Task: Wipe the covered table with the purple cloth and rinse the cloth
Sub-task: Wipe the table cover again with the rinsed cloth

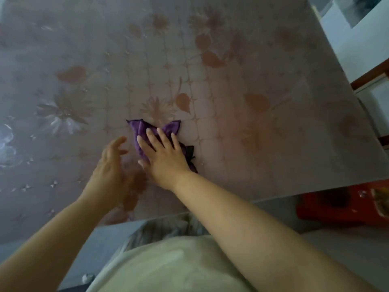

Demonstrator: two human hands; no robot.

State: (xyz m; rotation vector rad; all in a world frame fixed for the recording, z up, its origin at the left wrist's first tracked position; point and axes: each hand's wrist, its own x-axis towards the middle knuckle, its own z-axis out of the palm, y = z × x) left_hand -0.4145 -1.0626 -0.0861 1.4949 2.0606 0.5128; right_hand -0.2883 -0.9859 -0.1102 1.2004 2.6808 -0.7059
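A crumpled purple cloth (pixel 140 129) lies on the covered table (pixel 231 85), whose cover has a pale flower and leaf print. My right hand (pixel 163 153) lies flat on top of the cloth with its fingers spread, pressing it onto the cover. Two corners of the cloth stick out beyond my fingertips, and a dark edge shows at my wrist's right side. My left hand (pixel 109 165) hovers just left of the cloth, fingers loosely apart, holding nothing.
The table's near edge runs below my forearms, its right edge slants down the right side. A red box (pixel 341 204) sits on the floor by the near right corner. A white unit (pixel 357 45) and a wooden chair part (pixel 370 76) stand right of the table.
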